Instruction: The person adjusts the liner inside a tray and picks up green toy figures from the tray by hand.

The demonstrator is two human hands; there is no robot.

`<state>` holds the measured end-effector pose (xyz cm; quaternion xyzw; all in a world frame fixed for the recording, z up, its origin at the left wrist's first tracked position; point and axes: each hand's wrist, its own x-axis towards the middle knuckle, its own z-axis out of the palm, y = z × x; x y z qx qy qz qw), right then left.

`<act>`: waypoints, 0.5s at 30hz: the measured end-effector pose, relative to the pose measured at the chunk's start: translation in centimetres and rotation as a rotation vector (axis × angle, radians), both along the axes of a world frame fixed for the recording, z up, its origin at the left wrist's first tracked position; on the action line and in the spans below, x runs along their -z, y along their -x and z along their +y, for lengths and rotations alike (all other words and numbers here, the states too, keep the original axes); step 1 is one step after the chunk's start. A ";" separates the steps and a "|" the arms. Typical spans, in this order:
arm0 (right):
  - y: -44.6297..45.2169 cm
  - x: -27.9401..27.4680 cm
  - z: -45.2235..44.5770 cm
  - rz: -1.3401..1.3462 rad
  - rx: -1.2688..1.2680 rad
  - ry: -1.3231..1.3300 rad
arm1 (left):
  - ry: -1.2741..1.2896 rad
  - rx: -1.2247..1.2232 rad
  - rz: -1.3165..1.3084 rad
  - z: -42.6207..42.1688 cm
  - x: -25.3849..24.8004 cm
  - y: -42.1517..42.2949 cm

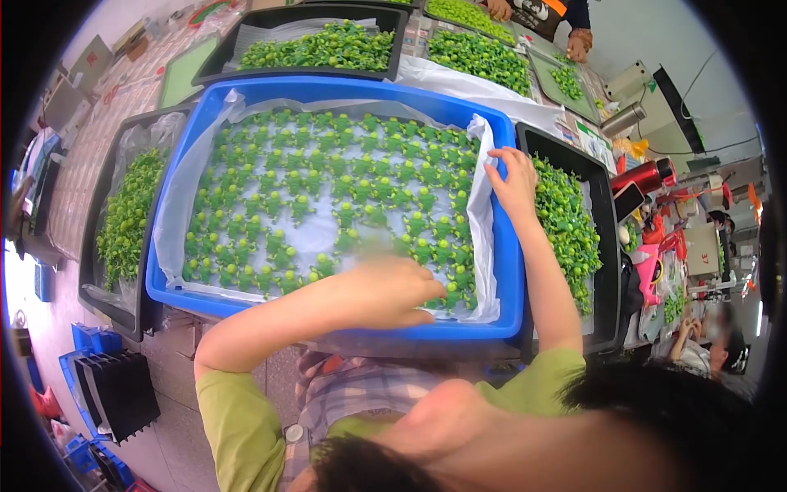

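A blue tray (334,325) lined with a white sheet (318,238) lies before me, tilted in the view. Rows of small green toy figures (246,201) with round, lighter green heads stand on the sheet. My left hand (392,293) is over the tray's near side, its fingers bent and thumb apart; part of it is blurred, and no figure shows in its grip. My right hand (516,187) is at the tray's right rim, beside the raised edge of the liner, with thumb and fingers apart. Whether it touches the liner is unclear.
Black trays heaped with green figures stand left (131,217), behind (316,49) and right (566,234). Another person's hand (580,44) is at the far side. A red flask (643,178) lies at right. Black crates (119,394) are stacked on the floor at lower left.
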<state>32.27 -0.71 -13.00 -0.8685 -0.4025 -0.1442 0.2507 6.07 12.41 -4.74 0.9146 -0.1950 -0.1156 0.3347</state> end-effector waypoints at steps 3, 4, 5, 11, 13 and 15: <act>0.2 0.2 0.2 -0.052 0.011 0.009 | 0.026 0.073 -0.030 -3.2 0.9 -0.9; 0.5 0.0 0.3 -0.055 0.018 0.006 | 0.054 0.096 -0.023 -4.7 1.1 -1.1; 0.4 -0.1 0.3 -0.049 0.016 -0.005 | 0.081 0.118 -0.020 -6.0 1.2 -1.4; 0.3 -0.1 0.2 -0.007 0.003 -0.085 | 0.514 -0.009 -0.137 -13.6 3.0 -2.6; 0.1 0.2 0.2 0.006 0.005 -0.056 | 0.502 0.036 -0.013 -14.3 2.1 -2.8; 0.1 0.4 0.3 0.025 0.012 -0.050 | 0.494 0.235 0.118 -14.4 2.0 -3.3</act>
